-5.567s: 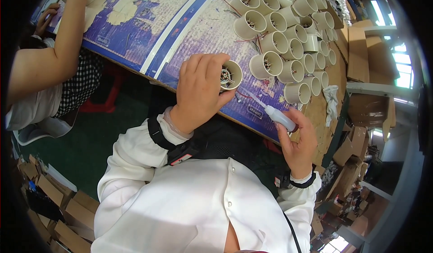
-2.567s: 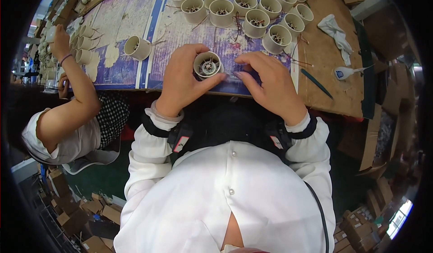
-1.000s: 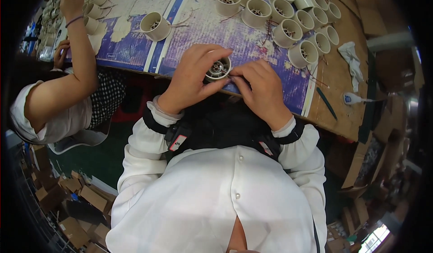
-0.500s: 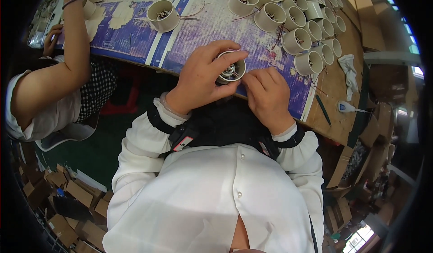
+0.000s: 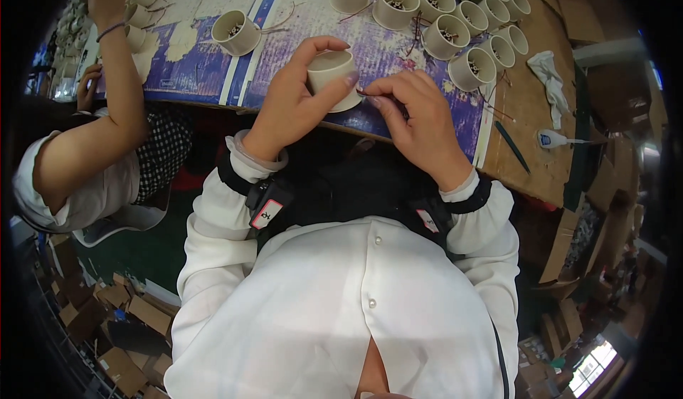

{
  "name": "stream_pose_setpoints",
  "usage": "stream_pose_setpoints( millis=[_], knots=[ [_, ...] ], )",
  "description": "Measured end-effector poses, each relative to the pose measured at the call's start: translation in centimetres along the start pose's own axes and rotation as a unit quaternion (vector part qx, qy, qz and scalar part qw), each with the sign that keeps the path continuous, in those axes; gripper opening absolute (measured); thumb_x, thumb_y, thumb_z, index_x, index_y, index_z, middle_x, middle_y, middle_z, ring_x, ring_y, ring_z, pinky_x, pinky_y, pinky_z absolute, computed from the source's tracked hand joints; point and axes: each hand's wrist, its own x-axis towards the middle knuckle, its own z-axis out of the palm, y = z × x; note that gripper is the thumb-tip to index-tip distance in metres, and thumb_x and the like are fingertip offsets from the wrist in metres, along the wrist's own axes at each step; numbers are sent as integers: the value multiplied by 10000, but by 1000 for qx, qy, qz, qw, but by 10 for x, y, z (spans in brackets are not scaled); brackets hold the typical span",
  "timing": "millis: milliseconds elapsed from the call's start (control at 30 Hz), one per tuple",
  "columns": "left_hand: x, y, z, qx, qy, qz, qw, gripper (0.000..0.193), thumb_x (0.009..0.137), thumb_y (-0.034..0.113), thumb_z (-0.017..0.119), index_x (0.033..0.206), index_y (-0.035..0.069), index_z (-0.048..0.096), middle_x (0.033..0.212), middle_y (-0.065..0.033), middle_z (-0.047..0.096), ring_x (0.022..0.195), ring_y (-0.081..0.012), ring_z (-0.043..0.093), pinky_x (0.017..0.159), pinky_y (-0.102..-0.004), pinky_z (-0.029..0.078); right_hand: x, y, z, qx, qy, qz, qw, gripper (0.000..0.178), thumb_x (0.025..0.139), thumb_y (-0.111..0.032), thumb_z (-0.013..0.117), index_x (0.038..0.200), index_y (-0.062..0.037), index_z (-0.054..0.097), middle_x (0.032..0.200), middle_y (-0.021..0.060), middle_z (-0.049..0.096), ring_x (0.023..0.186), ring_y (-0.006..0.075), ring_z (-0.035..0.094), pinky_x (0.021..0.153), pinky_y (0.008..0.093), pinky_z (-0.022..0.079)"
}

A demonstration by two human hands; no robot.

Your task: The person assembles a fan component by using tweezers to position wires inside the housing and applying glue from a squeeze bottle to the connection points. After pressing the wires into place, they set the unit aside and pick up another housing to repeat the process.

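- The left hand (image 5: 288,101) reaches over the near edge of the surface (image 5: 420,46), its fingers curved around the side of a cream cup (image 5: 331,79) and its thumb pressed across the front.
- That cup is near the front edge of the surface, slightly tilted, with its closed end up.
- The right hand (image 5: 425,118) comes in from the other side, thumb and forefinger nearly together at the cup's lower rim; a thin dark piece shows there, too small to make out.
- The surface is covered with a worn blue and white sheet, with brown board at the right.
- More cream cups (image 5: 396,5) crowd the far right part, open ends up or leaning; a lone cup (image 5: 236,33) sits farther left, wires trailing.
- A white cloth (image 5: 549,79), a dark green stick (image 5: 512,146) and a small bottle (image 5: 551,139) lie at the right.
- A co-worker (image 5: 117,125) sits at the left; cardboard boxes (image 5: 146,313) litter the floor behind.
- Half a second ago the held cup showed its open end; now it is turned over.
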Motion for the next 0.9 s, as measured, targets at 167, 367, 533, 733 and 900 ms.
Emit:
stream_pose_setpoints(
  millis=[167, 367, 533, 733, 900],
  knots=[
    [6, 4, -3, -99, -25, -87, 991, 359, 932, 194, 708, 1247, 59, 600, 1035, -68, 676, 901, -130, 657, 798, -258, 520, 5, -6, -13, 58, 4, 16, 998, 215, 827, 12, 704, 1033, -34, 663, 944, 101, 648, 904, 311, 598, 813, 374, 469],
    [16, 3, -11, -245, -11, -177, 953, 350, 975, 203, 645, 1278, 38, 587, 1038, -63, 666, 902, -126, 654, 796, -265, 529, -4, -12, -13, 108, 202, 25, 973, 234, 857, -46, 733, 1071, -29, 640, 1040, 81, 643, 957, 225, 607, 878, 333, 481],
    [17, 8, -2, -314, -7, -194, 929, 344, 1006, 220, 592, 1286, 20, 580, 1033, -60, 661, 903, -122, 649, 805, -267, 532, -14, -7, -5, 262, 38, 175, 948, 237, 884, -93, 754, 1081, -27, 641, 1123, 77, 632, 1002, 180, 607, 910, 313, 483],
    [16, 9, 3, -334, 3, -202, 921, 338, 1011, 222, 582, 1280, 17, 577, 1032, -58, 661, 910, -126, 653, 817, -259, 528, 6, -17, -5, 148, 158, 93, 972, 216, 890, -125, 769, 1054, -26, 669, 1124, 78, 639, 1008, 187, 617, 895, 302, 482],
    [12, 10, 6, -293, 0, -186, 938, 348, 973, 177, 654, 1284, 39, 584, 1052, -60, 667, 926, -117, 650, 812, -256, 529, 8, -6, -2, 69, 147, 68, 984, 186, 870, -127, 781, 1012, -39, 700, 1155, 97, 643, 1036, 234, 616, 921, 332, 471]
  ],
)
